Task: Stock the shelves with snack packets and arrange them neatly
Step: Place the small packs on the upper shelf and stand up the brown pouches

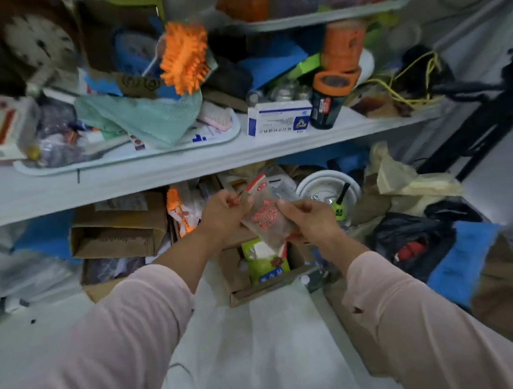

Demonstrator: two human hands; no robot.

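- The packet (pixel 265 217), clear with red print, is held in the air at the centre of the view, tilted, with its red-striped end towards 12 o'clock. It sits just under the shelf (pixel 150 174) edge.
- The left hand (pixel 223 212), at 9 o'clock of the packet, pinches its upper edge between curled fingers and thumb.
- The right hand (pixel 311 220), at 3 o'clock, grasps the packet's lower side with its fingers curled round it.
- A pink left sleeve (pixel 107 355) comes in from 7 o'clock and a right sleeve (pixel 423 319) from 5 o'clock.
- At 6 o'clock, just below the packet, lies an open box (pixel 236 279) with a green packet (pixel 266 262) in it.
- At 9 o'clock stand stacked cartons (pixel 119 232).
- At 2 o'clock lies a white bowl (pixel 321 183).
- On the shelf at 11 o'clock a tray (pixel 116 157) carries a teal cloth (pixel 147 117), with an orange duster (pixel 183 57) above it.
- At 1 o'clock on the shelf stands a blue-and-white pack (pixel 278 118), with an orange roll (pixel 342 47) beyond it.
- Far out at 3 o'clock is a black tripod (pixel 480 124).
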